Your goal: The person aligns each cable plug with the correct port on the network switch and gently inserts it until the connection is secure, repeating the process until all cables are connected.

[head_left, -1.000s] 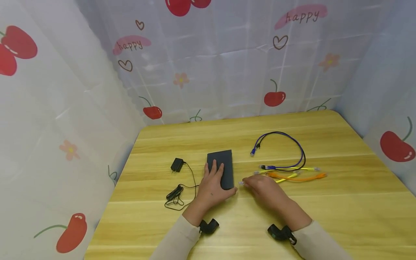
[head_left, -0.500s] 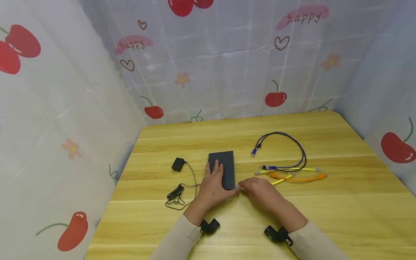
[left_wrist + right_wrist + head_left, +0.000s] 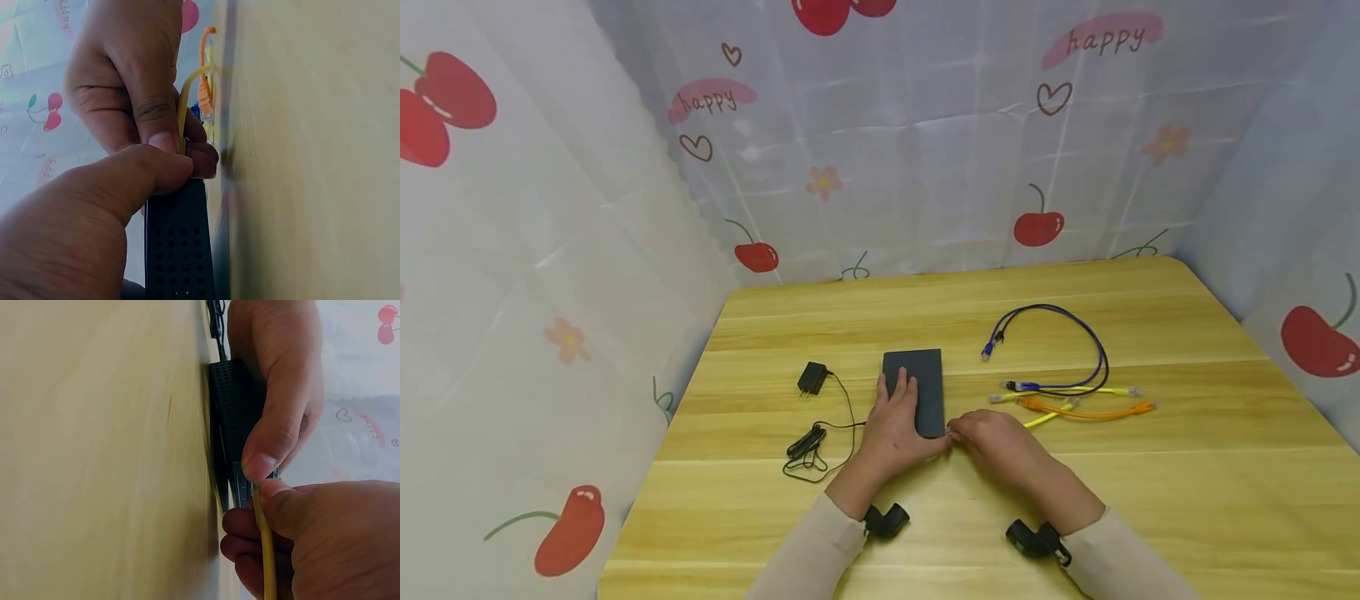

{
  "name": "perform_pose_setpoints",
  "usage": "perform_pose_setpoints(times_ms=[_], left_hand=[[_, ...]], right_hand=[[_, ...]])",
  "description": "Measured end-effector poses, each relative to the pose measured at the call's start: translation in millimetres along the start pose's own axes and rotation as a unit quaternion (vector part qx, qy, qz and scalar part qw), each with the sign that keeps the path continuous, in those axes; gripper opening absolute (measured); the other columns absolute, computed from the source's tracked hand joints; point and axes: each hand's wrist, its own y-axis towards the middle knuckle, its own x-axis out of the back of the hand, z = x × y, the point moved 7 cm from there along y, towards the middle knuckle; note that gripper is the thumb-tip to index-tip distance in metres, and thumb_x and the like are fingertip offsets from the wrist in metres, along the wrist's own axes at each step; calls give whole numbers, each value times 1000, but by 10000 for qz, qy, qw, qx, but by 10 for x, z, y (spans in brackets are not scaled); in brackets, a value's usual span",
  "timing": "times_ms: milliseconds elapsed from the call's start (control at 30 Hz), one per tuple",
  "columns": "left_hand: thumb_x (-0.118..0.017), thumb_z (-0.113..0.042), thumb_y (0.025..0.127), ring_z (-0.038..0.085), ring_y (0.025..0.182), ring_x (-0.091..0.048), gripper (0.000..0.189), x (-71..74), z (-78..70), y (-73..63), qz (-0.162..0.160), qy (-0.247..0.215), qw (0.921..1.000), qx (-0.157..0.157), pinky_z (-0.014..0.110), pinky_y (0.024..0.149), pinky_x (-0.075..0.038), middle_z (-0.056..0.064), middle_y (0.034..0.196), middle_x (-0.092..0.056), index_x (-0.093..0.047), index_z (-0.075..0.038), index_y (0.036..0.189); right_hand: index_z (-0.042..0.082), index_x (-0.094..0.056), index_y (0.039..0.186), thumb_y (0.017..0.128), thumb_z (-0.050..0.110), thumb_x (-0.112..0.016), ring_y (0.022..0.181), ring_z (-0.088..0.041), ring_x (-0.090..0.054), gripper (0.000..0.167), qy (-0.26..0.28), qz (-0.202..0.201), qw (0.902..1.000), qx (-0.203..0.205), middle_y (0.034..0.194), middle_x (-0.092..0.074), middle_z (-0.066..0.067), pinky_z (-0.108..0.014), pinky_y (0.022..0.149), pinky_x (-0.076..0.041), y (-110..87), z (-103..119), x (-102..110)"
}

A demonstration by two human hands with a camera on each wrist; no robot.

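Observation:
A flat black network switch lies on the table; vent holes show on its side in both wrist views. Across its top rests my left hand, fingers spread and straight, the thumb at the near right corner. My right hand pinches a yellow Ethernet cable just behind its clear plug. That plug sits right at the port end of the switch, mostly hidden between the fingertips. In the left wrist view, the left thumb overlaps the right fingertips. I cannot tell how deep the plug is in a port.
Left of the switch lie a black power adapter and its bundled cord, running toward the switch. To the right are a blue cable alongside a black one, an orange cable and another yellow cable. A printed curtain surrounds the table.
My right hand has moved left, bringing the yellow cable's plug from beside the switch up to its near right edge. My left hand stays on the switch.

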Motion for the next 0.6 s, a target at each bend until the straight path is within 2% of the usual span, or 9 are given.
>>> perform_pose_setpoints(times_ms=[233, 400, 600], left_hand=[[-72, -71, 74, 43, 152, -4, 114, -21, -5, 11, 44, 14, 10000, 52, 55, 114, -30, 12, 166, -15, -29, -5, 157], [-73, -72, 72, 47, 150, -4, 116, -18, 21, 8, -28, -18, 9999, 166, 58, 110, -35, 11, 166, -13, -29, -6, 157], [-77, -73, 67, 53, 148, -6, 124, 6, 40, 19, -102, -320, 9990, 288, 62, 104, -39, 10, 167, -7, -25, -6, 158]], right_hand=[[8, -76, 105, 94, 13, -69, 89, -17, -71, 13, 15, -61, 10000, 9, 95, -75, 0, -37, 80, -57, 1, 18, -20], [7, -76, 106, 94, 10, -68, 91, -18, -71, 14, 131, -95, 9998, -76, 97, -75, -2, -37, 80, -57, 10, 31, -31], [7, -75, 105, 94, 8, -68, 90, -18, -71, 13, 175, -226, 9995, -168, 96, -75, -2, -37, 80, -57, 10, 31, -40]])
